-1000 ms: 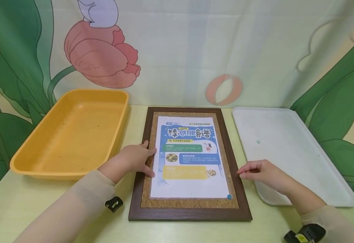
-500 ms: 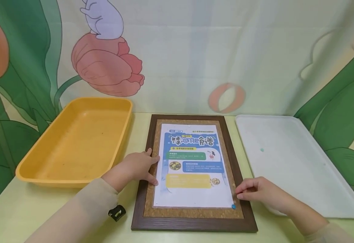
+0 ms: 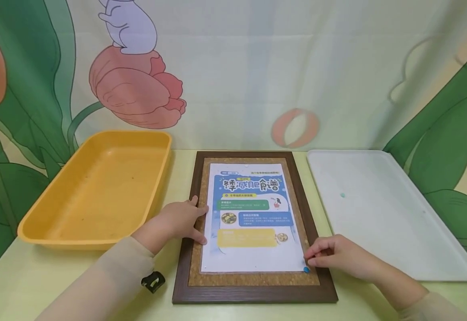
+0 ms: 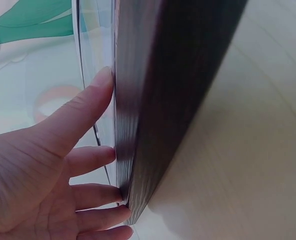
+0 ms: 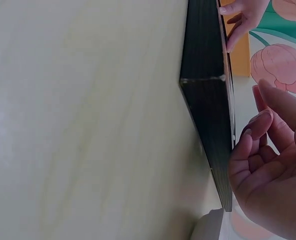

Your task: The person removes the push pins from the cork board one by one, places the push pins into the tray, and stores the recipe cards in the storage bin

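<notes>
A brown-framed cork board point(image 3: 253, 292) lies flat on the table, with a printed blue, white and yellow poster point(image 3: 249, 259) on it. At the poster's lower right corner sits a blue pushpin point(image 3: 306, 269). My left hand point(image 3: 179, 219) rests spread across the frame's left side, fingertips on the poster's edge; its fingers look straight in the left wrist view. Over the frame's right side, my right hand point(image 3: 333, 254) has thumb and index finger close together just above the pushpin, the other fingers curled. Nothing is visible between those fingertips.
A yellow tray point(image 3: 93, 214) stands to the left of the board. On the right lies a white tray point(image 3: 394, 223) with a small green pin point(image 3: 342, 195) on it. A black strap piece point(image 3: 153, 281) is by the left wrist. A printed curtain point(image 3: 233, 89) hangs behind.
My right hand has come left and down from beside the frame to just above the blue pushpin. My left hand has kept its place on the board. The head view has shifted slightly.
</notes>
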The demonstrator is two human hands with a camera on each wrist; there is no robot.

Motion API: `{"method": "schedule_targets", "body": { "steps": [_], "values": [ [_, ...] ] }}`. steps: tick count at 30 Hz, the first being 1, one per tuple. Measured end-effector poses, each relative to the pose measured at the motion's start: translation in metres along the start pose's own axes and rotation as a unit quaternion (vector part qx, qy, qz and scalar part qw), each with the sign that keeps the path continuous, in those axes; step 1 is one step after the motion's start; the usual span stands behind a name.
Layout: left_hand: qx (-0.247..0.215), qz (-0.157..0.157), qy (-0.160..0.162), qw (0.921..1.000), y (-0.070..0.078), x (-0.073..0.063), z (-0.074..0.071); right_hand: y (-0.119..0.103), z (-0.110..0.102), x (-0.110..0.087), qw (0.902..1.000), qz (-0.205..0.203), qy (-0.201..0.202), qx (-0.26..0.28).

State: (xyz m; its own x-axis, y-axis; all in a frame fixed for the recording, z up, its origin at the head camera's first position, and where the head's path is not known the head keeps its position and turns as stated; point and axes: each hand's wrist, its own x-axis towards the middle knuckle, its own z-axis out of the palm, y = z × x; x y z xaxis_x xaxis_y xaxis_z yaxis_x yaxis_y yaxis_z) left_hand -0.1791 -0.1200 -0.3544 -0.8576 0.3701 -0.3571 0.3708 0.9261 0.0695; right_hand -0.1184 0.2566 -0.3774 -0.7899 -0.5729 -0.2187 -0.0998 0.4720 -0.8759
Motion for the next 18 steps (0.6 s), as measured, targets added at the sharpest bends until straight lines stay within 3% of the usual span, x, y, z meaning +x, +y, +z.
{"method": "schedule_targets", "body": {
  "steps": [18],
  "values": [
    [0.001,-0.009,-0.003,1.0,-0.0002,-0.0004,0.0024,0.0027,0.0077,0.0031,0.9996,-0.009,0.013,-0.022]
  ]
}}
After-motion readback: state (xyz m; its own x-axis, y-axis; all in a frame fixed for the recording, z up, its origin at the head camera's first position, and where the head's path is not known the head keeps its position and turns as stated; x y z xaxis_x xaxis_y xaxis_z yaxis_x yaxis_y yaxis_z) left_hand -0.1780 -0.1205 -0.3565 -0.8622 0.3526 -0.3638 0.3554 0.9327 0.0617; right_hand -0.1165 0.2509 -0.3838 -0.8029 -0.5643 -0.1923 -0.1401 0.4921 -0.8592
